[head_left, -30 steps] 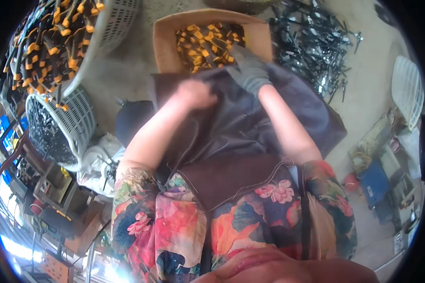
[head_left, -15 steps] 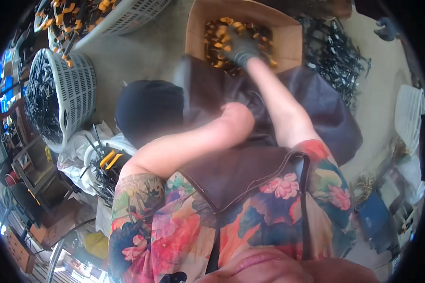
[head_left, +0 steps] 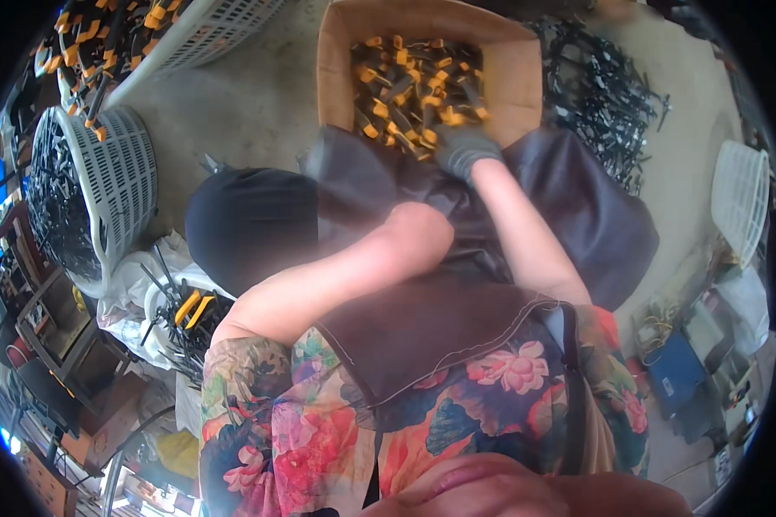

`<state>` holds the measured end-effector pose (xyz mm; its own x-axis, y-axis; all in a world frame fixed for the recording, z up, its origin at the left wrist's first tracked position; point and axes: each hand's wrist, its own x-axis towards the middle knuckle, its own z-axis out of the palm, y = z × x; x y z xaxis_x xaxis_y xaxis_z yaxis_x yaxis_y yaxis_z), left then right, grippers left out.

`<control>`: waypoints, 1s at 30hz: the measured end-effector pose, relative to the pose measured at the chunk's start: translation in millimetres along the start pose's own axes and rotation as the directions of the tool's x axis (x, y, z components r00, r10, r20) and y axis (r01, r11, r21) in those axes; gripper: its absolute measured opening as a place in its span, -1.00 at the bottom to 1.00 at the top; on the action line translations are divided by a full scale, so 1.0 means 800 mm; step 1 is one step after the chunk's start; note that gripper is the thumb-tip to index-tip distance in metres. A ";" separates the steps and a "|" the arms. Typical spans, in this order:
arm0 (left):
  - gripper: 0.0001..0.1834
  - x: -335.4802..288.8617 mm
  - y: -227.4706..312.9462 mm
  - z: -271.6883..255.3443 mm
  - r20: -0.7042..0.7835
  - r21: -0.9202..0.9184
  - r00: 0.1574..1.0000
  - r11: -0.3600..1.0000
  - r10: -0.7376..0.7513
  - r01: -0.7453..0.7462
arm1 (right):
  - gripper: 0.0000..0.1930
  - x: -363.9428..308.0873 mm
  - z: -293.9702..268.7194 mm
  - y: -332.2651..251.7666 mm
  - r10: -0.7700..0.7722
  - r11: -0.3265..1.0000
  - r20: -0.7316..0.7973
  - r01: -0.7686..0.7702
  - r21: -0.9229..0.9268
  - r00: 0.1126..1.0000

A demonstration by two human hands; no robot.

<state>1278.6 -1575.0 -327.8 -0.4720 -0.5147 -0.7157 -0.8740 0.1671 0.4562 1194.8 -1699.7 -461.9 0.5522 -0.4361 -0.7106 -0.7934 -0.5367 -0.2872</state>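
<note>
An open cardboard box (head_left: 516,82) stands at the far side, with several black-and-orange-handled tools (head_left: 405,86), which look like pliers, heaped inside. My right hand (head_left: 467,152), in a dark grey glove, is at the near right corner of this heap, by the box's near edge. Its fingers are blurred and partly hidden, so whether it holds a tool cannot be seen. Across the dark brown apron (head_left: 569,181) on my lap lies my left forearm (head_left: 345,267). It ends in a rounded shape over the apron; no fingers show there, and nothing is held.
Dark metal parts (head_left: 599,86) lie piled on the floor right of the box. At the left stand a white basket (head_left: 129,181) of dark parts and a bucket (head_left: 155,302) with yellow-handled pliers. More orange-handled tools (head_left: 103,43) fill another basket. A white crate (head_left: 740,202) is at the right.
My right hand has drawn back from the middle of the heap to the box's near right corner. My left forearm stays across the apron; the whole view has shifted slightly.
</note>
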 end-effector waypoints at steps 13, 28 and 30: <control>-0.80 0.010 -0.031 -0.029 0.085 -0.076 0.994 0.995 0.074 -0.067 | -0.46 0.116 0.005 -0.053 -0.389 0.921 -0.503 0.335 -0.198 0.772; -0.78 -0.002 -0.047 -0.021 0.120 -0.161 0.993 0.986 -0.018 0.037 | -0.61 0.058 -0.045 -0.036 -0.283 0.948 0.280 0.313 -0.067 0.917; -0.78 0.002 -0.049 -0.018 0.117 -0.157 0.993 0.987 -0.017 0.035 | -0.60 0.073 -0.060 -0.026 -0.155 0.985 -0.026 0.157 0.076 0.988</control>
<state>1314.2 -1594.5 -339.1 -0.4677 -0.4153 -0.7802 -0.8611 0.0152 0.5082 1255.8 -1748.6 -466.3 0.6750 -0.3664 -0.6404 -0.7142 -0.5422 -0.4426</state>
